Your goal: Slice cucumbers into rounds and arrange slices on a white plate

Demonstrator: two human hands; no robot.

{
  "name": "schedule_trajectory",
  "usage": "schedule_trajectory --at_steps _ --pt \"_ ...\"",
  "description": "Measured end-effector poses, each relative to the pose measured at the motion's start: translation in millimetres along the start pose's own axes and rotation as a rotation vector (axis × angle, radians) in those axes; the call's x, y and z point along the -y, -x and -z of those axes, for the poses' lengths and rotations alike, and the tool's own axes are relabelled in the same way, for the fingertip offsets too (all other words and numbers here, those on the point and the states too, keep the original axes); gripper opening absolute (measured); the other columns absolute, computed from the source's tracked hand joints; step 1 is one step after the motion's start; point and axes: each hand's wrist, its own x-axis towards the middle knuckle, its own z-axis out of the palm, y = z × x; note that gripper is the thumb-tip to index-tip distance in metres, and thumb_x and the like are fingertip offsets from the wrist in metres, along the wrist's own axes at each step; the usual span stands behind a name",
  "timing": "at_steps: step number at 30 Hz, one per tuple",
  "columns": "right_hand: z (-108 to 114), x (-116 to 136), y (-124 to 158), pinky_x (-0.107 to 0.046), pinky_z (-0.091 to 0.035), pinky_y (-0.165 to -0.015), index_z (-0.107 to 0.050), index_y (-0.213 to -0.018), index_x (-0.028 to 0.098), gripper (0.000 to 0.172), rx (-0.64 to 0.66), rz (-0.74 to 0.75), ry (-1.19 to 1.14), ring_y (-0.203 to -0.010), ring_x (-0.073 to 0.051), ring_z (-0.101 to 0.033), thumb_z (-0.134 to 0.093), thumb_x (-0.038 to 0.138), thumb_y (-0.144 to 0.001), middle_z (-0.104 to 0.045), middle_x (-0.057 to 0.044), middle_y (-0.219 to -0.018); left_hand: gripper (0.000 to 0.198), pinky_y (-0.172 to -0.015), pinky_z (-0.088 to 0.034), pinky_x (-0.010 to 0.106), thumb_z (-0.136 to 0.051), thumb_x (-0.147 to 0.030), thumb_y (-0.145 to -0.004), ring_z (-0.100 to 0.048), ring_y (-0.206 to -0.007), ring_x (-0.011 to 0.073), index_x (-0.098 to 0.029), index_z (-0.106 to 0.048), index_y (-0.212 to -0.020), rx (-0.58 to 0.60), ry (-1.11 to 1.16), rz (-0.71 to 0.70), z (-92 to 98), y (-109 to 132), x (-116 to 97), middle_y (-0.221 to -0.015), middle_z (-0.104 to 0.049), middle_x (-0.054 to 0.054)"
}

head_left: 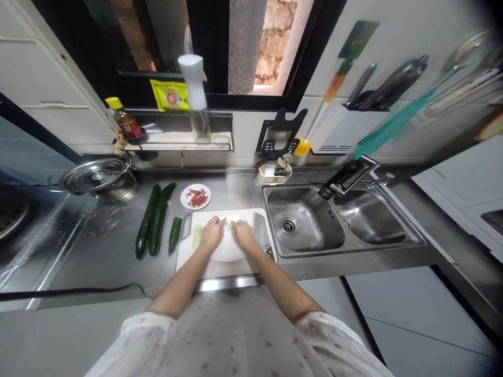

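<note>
A white plate (pixel 230 254) rests on the cutting board (pixel 236 269), directly in front of me. My left hand (pixel 212 233) is over the plate's left side, its fingers curled together. From the right, my right hand (pixel 244 234) reaches in with its fingers pinched. Pale green cucumber slices (pixel 228 225) show between the fingertips of both hands, at the far part of the plate. More cucumber slices (pixel 197 237) lie in an overlapping row on the board, left of my left hand. A knife's broad blade (pixel 260 230) lies along the board's right side.
Two long cucumbers (pixel 151 222) and a short cucumber piece (pixel 175 234) lie left of the board. Behind is a small plate (pixel 195 196) with chopped red bits. The double sink (pixel 310 220) is at right, a lidded pot (pixel 100 178) at far left.
</note>
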Motion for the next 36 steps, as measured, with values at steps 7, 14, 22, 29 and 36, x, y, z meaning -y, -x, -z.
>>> schedule_trajectory --at_steps 7,14,22,29,36 --pt "0 1 2 -0.030 -0.042 -0.081 -0.058 -0.124 0.022 0.041 0.024 -0.014 0.015 -0.100 -0.021 -0.055 -0.026 0.032 -0.101 -0.060 -0.012 -0.113 0.034 -0.078 -0.043 0.031 -0.043 -0.023 -0.092 -0.050 -0.099 0.0223 -0.031 -0.061 -0.121 0.037 -0.036 -0.078 -2.6 5 2 -0.109 -0.051 0.008" --pt "7 3 8 -0.028 -0.041 -0.084 -0.056 -0.127 0.020 0.039 0.033 -0.029 -0.015 -0.102 -0.020 -0.055 -0.031 0.032 -0.100 -0.060 -0.013 -0.114 0.034 -0.077 -0.043 0.031 -0.043 -0.023 -0.092 -0.050 -0.100 0.0231 -0.029 -0.062 -0.120 0.040 -0.045 -0.087 -2.1 4 1 -0.108 -0.052 0.009" --pt "-3 2 35 -0.026 -0.041 -0.080 -0.059 -0.122 0.022 0.034 -0.055 0.033 -0.067 -0.100 -0.019 -0.055 -0.035 0.029 -0.097 -0.062 -0.009 -0.109 0.036 -0.084 -0.042 0.031 -0.046 -0.020 -0.089 -0.052 -0.100 0.0209 -0.028 -0.063 -0.120 -0.061 0.070 -0.040 -8.8 25 4 -0.106 -0.055 0.007" --pt "-11 4 50 -0.025 -0.039 -0.077 -0.062 -0.117 0.021 0.033 -0.086 0.033 -0.109 -0.096 -0.018 -0.056 -0.037 0.028 -0.097 -0.063 -0.009 -0.105 0.037 -0.085 -0.043 0.031 -0.047 -0.019 -0.087 -0.051 -0.099 0.0210 -0.029 -0.064 -0.119 -0.088 0.069 -0.107 -13.5 33 0 -0.108 -0.056 0.006" --pt "-20 0 68 -0.023 -0.037 -0.076 -0.066 -0.107 0.021 0.030 -0.145 0.044 -0.140 -0.091 -0.016 -0.056 -0.038 0.026 -0.097 -0.064 -0.007 -0.097 0.029 -0.085 -0.044 0.031 -0.049 -0.018 -0.087 -0.054 -0.097 0.0204 -0.025 -0.070 -0.105 -0.168 0.138 -0.077 -17.3 51 3 -0.104 -0.059 0.007"
